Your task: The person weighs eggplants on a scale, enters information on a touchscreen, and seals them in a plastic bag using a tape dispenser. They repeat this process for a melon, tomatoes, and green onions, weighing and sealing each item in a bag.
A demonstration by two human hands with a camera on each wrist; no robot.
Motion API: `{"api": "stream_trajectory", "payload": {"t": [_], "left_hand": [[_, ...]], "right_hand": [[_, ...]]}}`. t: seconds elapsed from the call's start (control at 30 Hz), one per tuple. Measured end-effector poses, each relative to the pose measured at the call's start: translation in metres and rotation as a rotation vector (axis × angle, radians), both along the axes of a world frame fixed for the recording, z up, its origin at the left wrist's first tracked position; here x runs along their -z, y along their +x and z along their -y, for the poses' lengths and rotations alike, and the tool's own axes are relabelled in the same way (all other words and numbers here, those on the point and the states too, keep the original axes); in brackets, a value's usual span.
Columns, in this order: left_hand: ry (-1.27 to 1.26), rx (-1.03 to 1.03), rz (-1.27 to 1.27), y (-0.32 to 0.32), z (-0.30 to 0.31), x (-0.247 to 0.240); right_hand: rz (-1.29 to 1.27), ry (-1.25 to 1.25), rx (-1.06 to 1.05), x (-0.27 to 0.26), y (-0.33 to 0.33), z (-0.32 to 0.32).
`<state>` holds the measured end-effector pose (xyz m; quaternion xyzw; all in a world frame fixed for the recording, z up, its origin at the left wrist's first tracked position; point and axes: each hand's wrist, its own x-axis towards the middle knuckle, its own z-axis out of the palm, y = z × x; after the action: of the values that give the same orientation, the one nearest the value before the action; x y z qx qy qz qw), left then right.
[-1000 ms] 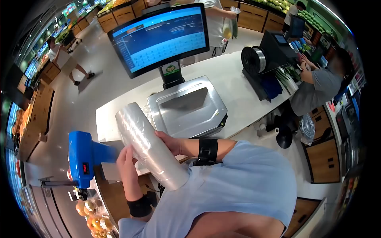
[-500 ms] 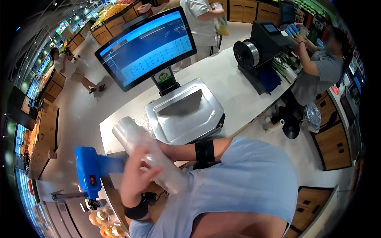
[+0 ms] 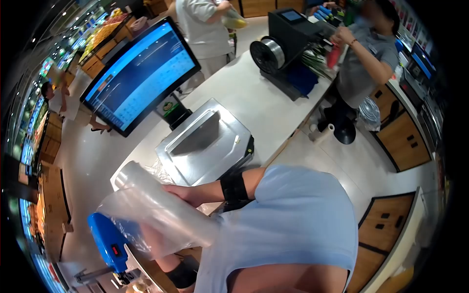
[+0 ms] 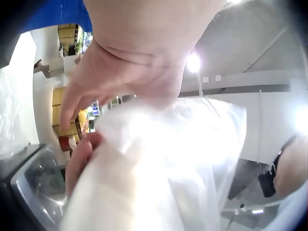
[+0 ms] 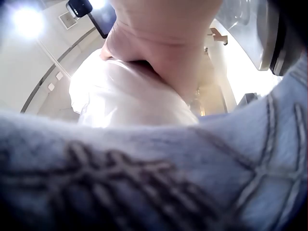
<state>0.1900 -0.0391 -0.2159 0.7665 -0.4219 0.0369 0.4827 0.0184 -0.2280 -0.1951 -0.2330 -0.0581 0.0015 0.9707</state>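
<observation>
A thick roll of clear plastic bags (image 3: 163,207) slants across the front of the body, its lower end against the blue shirt (image 3: 293,210). My right hand (image 3: 181,193) grips it from the scale side, the thumb and fingers bent round it in the right wrist view. A loose sheet of film (image 3: 117,207) spreads off the roll to the left. My left hand (image 4: 130,77) is at this sheet, its fingers loosely stretched out and part of the hand touching the film in the left wrist view. In the head view, film partly covers that hand.
A steel-topped scale (image 3: 205,146) stands on the white counter (image 3: 229,88) beside a tilted screen (image 3: 141,78). Near my left arm is a blue device (image 3: 107,241). Farther along are a wire spool (image 3: 267,53) and a person in grey (image 3: 366,63).
The left hand has moved from the roll's upper side down and left, and a sheet of film now hangs loose there. The right hand still holds the roll. The head view has turned right.
</observation>
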Motion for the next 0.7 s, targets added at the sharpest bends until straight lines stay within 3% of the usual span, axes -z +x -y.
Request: {"api": "stream_trajectory", "payload": {"t": [0.07, 0.1, 0.17, 0.2, 0.23, 0.3, 0.33, 0.37, 0.4, 0.43, 0.5, 0.53, 0.57, 0.6, 0.63, 0.7], "left_hand": [[0.291, 0.124, 0.881, -0.049, -0.005, -0.034], [0.289, 0.145, 0.873, -0.063, -0.001, -0.052], [0.177, 0.048, -0.196, -0.080, 0.017, -0.079], [-0.019, -0.128, -0.056, -0.070, 0.013, -0.049], [-0.015, -0.122, -0.059, -0.066, 0.008, -0.056], [0.064, -0.077, -0.425, -0.066, -0.005, -0.094], [0.072, -0.070, -0.428, -0.079, -0.005, -0.120], [-0.009, -0.010, -0.593, -0.102, 0.002, -0.149], [-0.091, 0.049, -0.756, -0.123, 0.014, -0.164], [-0.089, 0.050, -0.757, -0.140, 0.030, -0.167], [-0.305, 0.726, -0.623, -0.164, 0.052, -0.171], [-0.039, 1.028, -0.561, -0.141, 0.052, -0.165], [0.266, 1.379, -0.300, -0.102, 0.069, -0.175], [0.172, 1.069, -0.306, -0.056, 0.058, -0.155], [0.081, 0.764, -0.305, -0.055, 0.059, -0.156], [-0.037, 0.117, -0.032, -0.042, 0.077, -0.161]], "right_hand": [[0.027, -0.042, -0.054, 0.006, 0.004, -0.002], [0.016, -0.034, -0.037, 0.008, 0.003, -0.002], [0.014, -0.123, 0.013, 0.005, 0.002, -0.004], [-0.038, -0.113, -0.011, 0.003, 0.001, -0.003], [-0.041, -0.109, -0.005, 0.002, 0.000, -0.001], [-0.034, -0.155, -0.013, 0.002, -0.002, 0.001], [-0.038, -0.149, -0.005, 0.005, 0.000, 0.000], [-0.073, -0.168, -0.029, 0.010, 0.003, 0.001], [-0.106, -0.189, -0.056, 0.013, 0.005, 0.001], [-0.125, -0.210, -0.078, 0.015, 0.008, -0.002], [-0.162, -0.251, -0.100, 0.014, 0.007, -0.005], [-0.168, -0.255, -0.106, 0.012, 0.007, -0.004], [-0.179, -0.273, -0.119, 0.011, 0.006, -0.006], [-0.188, -0.303, -0.132, 0.010, 0.005, -0.009], [-0.188, -0.317, -0.130, 0.007, 0.002, -0.007], [-0.194, -0.349, -0.128, 0.004, 0.001, -0.002]]}}
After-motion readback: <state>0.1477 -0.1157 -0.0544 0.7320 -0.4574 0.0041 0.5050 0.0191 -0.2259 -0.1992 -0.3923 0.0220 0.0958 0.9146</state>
